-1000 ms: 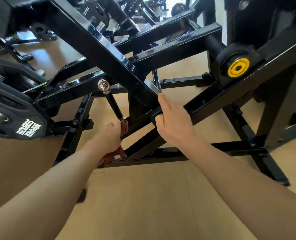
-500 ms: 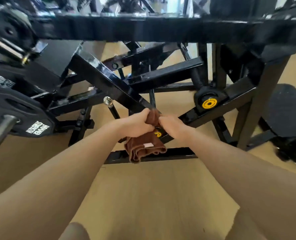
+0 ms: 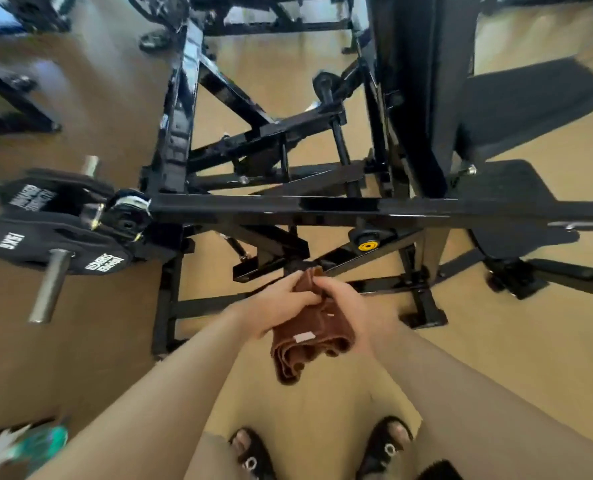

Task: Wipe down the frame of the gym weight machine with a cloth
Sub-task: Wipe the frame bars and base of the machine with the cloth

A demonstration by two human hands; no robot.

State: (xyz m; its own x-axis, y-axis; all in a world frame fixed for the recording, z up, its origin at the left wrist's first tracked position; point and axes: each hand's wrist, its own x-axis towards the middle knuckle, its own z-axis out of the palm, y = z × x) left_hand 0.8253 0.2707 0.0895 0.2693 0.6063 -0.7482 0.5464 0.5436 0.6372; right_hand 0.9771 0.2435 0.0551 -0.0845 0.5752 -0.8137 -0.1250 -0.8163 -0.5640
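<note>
Both bare forearms reach forward from the lower corners of the view and come together near the middle. The left hand [image 3: 277,304] shows its back to the camera, its fingers curled inward and closed on the upper part of a brown cloth [image 3: 310,336]. The right hand [image 3: 345,308] is just beside it, the two hands almost touching at the fingertips, and its fingers also pinch the top edge of the cloth. The wrists are nearly straight. Below the arms, two feet are visible in black sandals, the left foot [image 3: 248,452] and the right foot [image 3: 386,443], set apart.
</note>
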